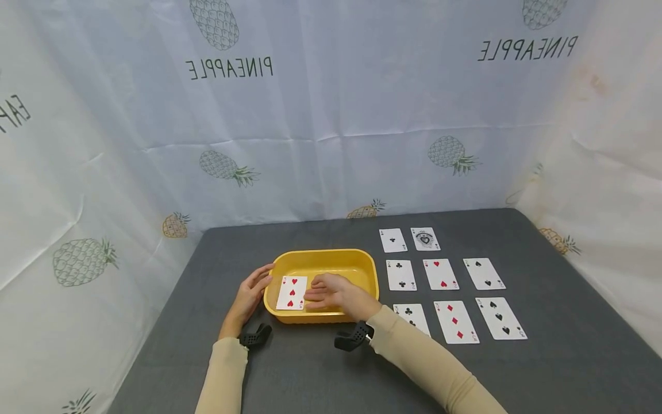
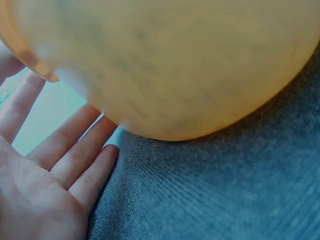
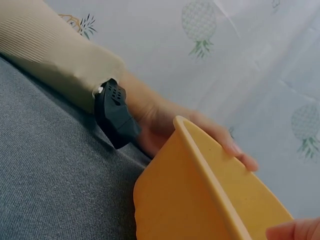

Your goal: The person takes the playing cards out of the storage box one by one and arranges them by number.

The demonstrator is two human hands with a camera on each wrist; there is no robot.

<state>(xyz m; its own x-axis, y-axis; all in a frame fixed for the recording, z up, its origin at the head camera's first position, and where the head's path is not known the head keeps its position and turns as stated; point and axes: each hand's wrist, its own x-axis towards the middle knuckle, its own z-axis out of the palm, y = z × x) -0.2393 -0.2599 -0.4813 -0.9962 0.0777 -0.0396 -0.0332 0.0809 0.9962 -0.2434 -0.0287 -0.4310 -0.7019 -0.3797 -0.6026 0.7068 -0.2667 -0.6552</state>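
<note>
A yellow plastic basket stands on the dark tabletop. Inside it, toward the left, lies a three of hearts playing card, face up. My left hand rests against the basket's left side, its fingers fairly straight on the outer wall in the left wrist view; the thumb is partly hidden. Above the basket's interior, my right hand has its fingers extended and relaxed, their tips close to the card's right edge. Whether they touch the card I cannot tell. Only a fingertip of it shows in the right wrist view.
Right of the basket, several face-up cards lie in rows, including a three of diamonds, a two of hearts and a three of spades. My right forearm partly covers the three of clubs. A pineapple-print curtain hangs behind the table.
</note>
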